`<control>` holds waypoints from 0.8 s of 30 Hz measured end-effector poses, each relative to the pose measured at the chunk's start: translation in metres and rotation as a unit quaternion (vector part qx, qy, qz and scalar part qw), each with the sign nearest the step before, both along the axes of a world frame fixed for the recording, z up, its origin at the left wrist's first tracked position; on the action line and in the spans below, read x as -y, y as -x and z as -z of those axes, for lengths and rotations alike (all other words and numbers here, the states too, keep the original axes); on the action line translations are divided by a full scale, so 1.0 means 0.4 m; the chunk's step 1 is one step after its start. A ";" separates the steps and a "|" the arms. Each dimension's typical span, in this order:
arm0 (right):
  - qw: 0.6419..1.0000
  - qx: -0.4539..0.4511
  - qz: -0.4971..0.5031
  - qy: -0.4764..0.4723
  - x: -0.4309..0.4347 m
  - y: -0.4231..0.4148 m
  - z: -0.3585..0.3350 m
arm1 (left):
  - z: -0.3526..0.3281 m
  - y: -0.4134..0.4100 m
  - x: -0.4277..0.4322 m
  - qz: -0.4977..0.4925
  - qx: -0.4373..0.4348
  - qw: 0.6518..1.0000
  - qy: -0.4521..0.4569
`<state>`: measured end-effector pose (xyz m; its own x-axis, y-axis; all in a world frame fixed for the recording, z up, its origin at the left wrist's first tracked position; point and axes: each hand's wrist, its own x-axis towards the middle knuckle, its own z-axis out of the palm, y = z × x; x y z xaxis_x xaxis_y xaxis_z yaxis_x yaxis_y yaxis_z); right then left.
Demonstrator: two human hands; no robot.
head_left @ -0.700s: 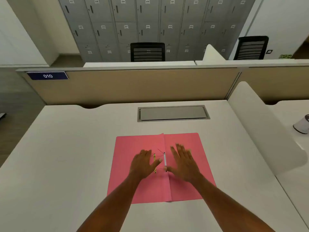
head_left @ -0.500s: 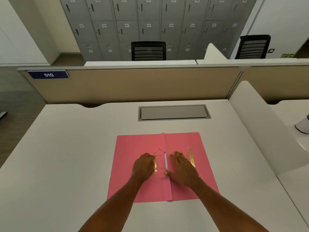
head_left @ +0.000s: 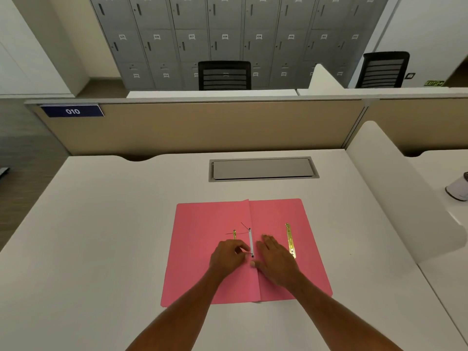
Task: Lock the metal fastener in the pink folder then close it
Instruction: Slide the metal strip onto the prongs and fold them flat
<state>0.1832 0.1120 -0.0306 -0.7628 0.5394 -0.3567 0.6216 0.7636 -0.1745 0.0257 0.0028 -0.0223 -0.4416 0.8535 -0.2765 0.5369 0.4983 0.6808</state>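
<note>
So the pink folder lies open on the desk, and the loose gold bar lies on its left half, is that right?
Not quite. In the head view the folder lies open on the desk, but the loose gold bar lies on its right half.

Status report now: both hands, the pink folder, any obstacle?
Left hand pinching at the white fastener strip. Right hand flat on pink folder, open. Gold bar loose on the right flap. No obstacle.
</note>
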 end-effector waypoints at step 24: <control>0.958 -0.057 0.273 -0.064 -0.089 -0.132 -0.016 | 0.040 -0.062 -0.037 -0.108 0.227 0.967 -0.034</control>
